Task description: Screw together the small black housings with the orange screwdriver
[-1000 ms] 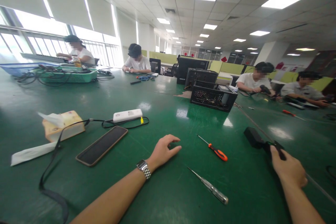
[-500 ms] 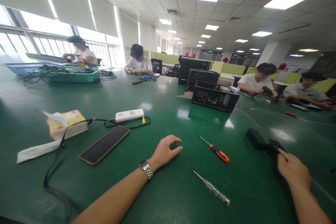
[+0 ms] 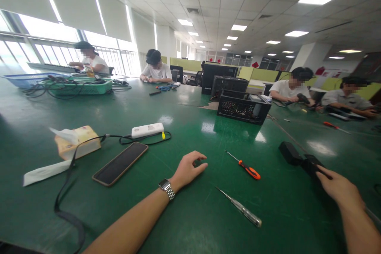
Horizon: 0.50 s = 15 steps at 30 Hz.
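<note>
My left hand [image 3: 188,170], with a metal watch [image 3: 166,187] on its wrist, rests on the green table, holding nothing. Its fingers are curved and the thumb stands apart from them. To its right lie an orange-and-black screwdriver [image 3: 250,170] and a screwdriver with a clear handle [image 3: 247,213], both on the table. At the right side, my right hand [image 3: 341,188] has its fingers on a black blocky device [image 3: 290,153], whose near end is hidden under the hand. A dark phone [image 3: 120,164] lies left of my left hand.
Black computer cases [image 3: 244,107] stand at the back middle. A tissue pack [image 3: 79,143], a white power bank-like block [image 3: 147,130] and a black cable lie left. Green basket [image 3: 98,87] holds tangled cables. Several people sit around the table; another red screwdriver [image 3: 331,125] lies far right.
My right hand has shifted slightly right and up along the black device. My left hand stays in place, apart from a small shift of the whole view.
</note>
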Motion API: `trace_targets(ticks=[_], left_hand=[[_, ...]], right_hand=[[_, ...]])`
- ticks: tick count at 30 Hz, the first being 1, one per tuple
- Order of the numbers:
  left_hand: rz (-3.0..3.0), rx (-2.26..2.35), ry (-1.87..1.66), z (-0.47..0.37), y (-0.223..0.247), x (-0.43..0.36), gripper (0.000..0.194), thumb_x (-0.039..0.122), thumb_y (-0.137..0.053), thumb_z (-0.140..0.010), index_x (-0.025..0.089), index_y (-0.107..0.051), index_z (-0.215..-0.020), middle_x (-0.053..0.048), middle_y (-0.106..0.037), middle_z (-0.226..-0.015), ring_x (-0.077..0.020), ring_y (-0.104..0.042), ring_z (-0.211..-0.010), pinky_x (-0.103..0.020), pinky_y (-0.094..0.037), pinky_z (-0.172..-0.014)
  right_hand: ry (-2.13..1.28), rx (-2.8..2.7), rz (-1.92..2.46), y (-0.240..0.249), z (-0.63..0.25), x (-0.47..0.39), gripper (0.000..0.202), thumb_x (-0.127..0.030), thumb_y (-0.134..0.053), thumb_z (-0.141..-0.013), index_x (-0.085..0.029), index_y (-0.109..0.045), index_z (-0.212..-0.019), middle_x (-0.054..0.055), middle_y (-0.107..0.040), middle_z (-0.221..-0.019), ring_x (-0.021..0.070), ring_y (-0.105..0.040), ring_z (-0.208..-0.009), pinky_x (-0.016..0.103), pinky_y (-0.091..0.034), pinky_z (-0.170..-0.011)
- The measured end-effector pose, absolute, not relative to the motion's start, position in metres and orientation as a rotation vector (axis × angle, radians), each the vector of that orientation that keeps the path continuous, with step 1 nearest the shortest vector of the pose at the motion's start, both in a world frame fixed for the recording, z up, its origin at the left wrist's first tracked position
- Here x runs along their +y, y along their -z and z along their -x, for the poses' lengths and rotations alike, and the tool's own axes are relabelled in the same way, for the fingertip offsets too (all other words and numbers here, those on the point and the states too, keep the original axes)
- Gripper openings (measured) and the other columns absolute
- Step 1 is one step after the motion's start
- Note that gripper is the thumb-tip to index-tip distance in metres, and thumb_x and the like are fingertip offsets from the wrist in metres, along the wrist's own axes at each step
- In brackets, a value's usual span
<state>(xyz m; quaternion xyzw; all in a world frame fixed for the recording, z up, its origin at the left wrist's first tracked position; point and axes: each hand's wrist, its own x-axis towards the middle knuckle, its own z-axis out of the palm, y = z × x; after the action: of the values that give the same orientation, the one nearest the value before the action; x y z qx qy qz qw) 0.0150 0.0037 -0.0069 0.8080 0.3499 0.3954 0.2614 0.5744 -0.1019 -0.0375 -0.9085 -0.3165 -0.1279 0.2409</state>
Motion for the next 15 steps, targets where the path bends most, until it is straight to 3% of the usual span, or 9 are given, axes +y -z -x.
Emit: trace_targets(ticks=[2,5,10,15], left_hand=[[-2.185,0.951,-1.082,-0.015,0.006,0.003,0.015,0.027,-0.065,-0.083,0.019,-0.069,-0.096,-0.004,-0.068,-0.091,-0.0177,-0.062,-0.082,-0.026,-0.049,-0.067],[-2.184,0.957,-1.088,-0.015,0.006,0.003,0.015,0.026,-0.065,-0.083,0.019,-0.069,-0.095,-0.004,-0.068,-0.09,-0.0177,-0.062,-0.081,-0.026,-0.049,-0.067],[-2.185,0.948,-1.082,-0.015,0.007,0.004,0.015,0.027,-0.065,-0.082,0.019,-0.068,-0.095,-0.004,-0.068,-0.09,-0.0176,-0.063,-0.081,-0.026,-0.049,-0.067],[-2.192,0.947,-1.08,-0.015,0.006,0.004,0.015,0.027,-0.064,-0.083,0.019,-0.068,-0.095,-0.003,-0.068,-0.089,-0.0174,-0.062,-0.08,-0.026,-0.049,-0.067]], right_hand=[[0.177,-0.551,2.563,0.03,-0.558,-0.104,0.056,-0.055,-0.051,-0.067,-0.03,-0.072,-0.114,0.03,-0.063,-0.11,0.0439,-0.061,-0.093,0.053,-0.039,-0.058],[0.07,-0.366,2.546,0.017,-0.537,-0.107,0.062,-0.056,-0.051,-0.067,-0.029,-0.067,-0.121,0.032,-0.059,-0.115,0.0451,-0.056,-0.106,0.054,-0.037,-0.062],[0.011,-0.381,2.602,0.002,-0.524,-0.11,0.065,-0.058,-0.054,-0.065,-0.031,-0.065,-0.123,0.027,-0.059,-0.12,0.0443,-0.056,-0.107,0.051,-0.038,-0.062],[0.177,-0.432,2.577,0.004,-0.533,-0.115,0.067,-0.061,-0.046,-0.07,-0.024,-0.067,-0.121,0.033,-0.063,-0.103,0.0456,-0.061,-0.097,0.049,-0.039,-0.055]])
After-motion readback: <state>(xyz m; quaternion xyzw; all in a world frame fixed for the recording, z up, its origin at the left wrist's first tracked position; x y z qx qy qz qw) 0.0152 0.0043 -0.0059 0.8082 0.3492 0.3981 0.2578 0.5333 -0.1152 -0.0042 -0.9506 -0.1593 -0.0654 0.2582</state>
